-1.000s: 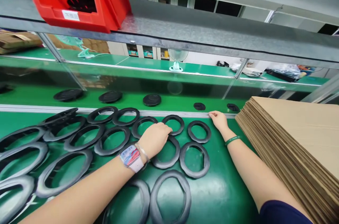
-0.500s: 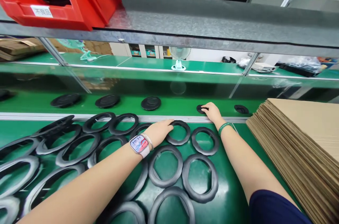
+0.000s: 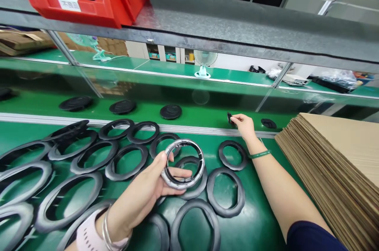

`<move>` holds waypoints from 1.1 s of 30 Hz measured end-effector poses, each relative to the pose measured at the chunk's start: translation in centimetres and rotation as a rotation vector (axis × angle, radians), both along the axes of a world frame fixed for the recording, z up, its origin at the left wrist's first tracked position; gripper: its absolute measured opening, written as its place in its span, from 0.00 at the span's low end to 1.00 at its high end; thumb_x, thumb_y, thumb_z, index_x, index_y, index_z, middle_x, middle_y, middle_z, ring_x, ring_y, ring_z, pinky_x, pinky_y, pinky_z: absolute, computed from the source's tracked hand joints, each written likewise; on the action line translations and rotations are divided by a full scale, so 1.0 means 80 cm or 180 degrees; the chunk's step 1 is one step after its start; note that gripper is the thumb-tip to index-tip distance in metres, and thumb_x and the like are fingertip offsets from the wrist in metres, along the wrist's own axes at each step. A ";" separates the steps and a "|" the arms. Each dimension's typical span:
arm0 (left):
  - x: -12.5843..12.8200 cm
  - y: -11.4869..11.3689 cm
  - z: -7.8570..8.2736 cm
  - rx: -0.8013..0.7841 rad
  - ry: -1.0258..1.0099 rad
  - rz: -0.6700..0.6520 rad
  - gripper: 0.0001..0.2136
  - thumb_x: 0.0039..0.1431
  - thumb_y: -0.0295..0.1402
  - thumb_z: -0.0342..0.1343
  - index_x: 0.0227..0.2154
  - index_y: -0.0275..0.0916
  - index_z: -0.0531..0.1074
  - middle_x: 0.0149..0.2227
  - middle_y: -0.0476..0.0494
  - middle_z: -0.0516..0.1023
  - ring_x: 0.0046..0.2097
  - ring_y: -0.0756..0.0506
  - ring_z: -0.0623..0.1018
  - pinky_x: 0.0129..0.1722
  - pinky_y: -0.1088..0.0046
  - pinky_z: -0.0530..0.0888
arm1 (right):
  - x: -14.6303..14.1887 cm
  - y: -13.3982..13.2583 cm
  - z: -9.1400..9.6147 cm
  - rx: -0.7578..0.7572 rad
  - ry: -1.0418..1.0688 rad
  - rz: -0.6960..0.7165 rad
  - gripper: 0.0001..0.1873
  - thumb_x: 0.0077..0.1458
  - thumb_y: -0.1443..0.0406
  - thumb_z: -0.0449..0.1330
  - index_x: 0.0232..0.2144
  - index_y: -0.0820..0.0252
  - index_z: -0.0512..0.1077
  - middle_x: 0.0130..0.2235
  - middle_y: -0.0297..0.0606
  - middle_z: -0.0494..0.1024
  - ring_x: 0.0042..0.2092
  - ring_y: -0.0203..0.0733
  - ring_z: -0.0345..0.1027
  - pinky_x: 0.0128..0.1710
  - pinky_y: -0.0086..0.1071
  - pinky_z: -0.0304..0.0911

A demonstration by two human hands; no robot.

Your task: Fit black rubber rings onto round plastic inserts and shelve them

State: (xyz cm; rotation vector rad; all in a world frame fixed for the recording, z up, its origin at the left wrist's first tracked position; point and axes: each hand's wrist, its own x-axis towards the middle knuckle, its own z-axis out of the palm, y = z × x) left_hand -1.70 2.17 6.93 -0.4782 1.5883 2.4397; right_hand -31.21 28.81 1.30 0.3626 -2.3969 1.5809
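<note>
A ring (image 3: 199,178) with a pale, shiny inner side facing up rests in my left hand (image 3: 151,182), palm up, thumb on its rim and fingers beneath. Farther off to the right, my right hand (image 3: 245,125) pinches a small black disc (image 3: 229,118), tilted on edge above the green strip at the back. Black rings (image 3: 225,192) lie spread over the green table around my left hand. On the back strip, a flat black disc (image 3: 171,112) and others like it lie to the left, and a small black disc (image 3: 268,123) lies right of my right hand.
A stack of cardboard sheets (image 3: 334,164) stands at the right. Above, a metal shelf (image 3: 225,25) crosses the view and carries a red bin (image 3: 118,2) at the left. A metal rail (image 3: 189,129) divides the table from the back strip, with a clear panel behind.
My left hand has picked a ring off the table, turned palm up and brought it nearer. My right hand has lifted the small black disc off the strip and tilted it.
</note>
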 end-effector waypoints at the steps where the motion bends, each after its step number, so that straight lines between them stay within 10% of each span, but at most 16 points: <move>1: 0.007 0.000 -0.004 0.0073 0.0067 -0.0036 0.27 0.63 0.58 0.49 0.53 0.41 0.59 0.45 0.31 0.81 0.51 0.33 0.79 0.49 0.48 0.78 | 0.020 -0.011 0.012 -0.0047 -0.0010 0.0107 0.19 0.51 0.51 0.66 0.31 0.63 0.77 0.29 0.40 0.76 0.31 0.46 0.71 0.33 0.37 0.68; 6: 0.014 -0.001 -0.021 -0.0678 0.0389 -0.0296 0.39 0.50 0.39 0.71 0.60 0.45 0.52 0.52 0.35 0.77 0.55 0.35 0.77 0.56 0.52 0.73 | 0.160 -0.060 0.065 -0.0057 0.0514 0.0960 0.11 0.57 0.54 0.67 0.32 0.55 0.80 0.32 0.36 0.75 0.32 0.42 0.69 0.32 0.33 0.67; 11: 0.013 0.007 -0.034 -0.0615 0.0285 -0.0426 0.27 0.52 0.32 0.68 0.53 0.40 0.63 0.51 0.38 0.76 0.54 0.39 0.77 0.56 0.60 0.74 | 0.251 -0.088 0.076 0.0212 0.1686 0.1633 0.05 0.65 0.66 0.62 0.37 0.60 0.79 0.30 0.36 0.73 0.32 0.40 0.67 0.32 0.33 0.64; 19: 0.017 0.014 -0.053 -0.0825 0.0113 -0.0272 0.30 0.52 0.30 0.68 0.56 0.42 0.63 0.50 0.42 0.77 0.52 0.41 0.78 0.48 0.67 0.78 | 0.249 -0.093 0.025 0.0988 0.2188 0.1946 0.11 0.71 0.68 0.54 0.39 0.65 0.76 0.32 0.39 0.72 0.33 0.40 0.64 0.33 0.34 0.60; 33: 0.014 0.014 -0.053 -0.1100 0.0121 -0.0083 0.28 0.48 0.31 0.71 0.52 0.41 0.67 0.44 0.47 0.79 0.44 0.45 0.80 0.41 0.74 0.78 | 0.262 -0.096 0.024 0.1715 0.2333 0.1889 0.14 0.68 0.71 0.50 0.33 0.65 0.73 0.31 0.38 0.65 0.30 0.40 0.56 0.29 0.33 0.53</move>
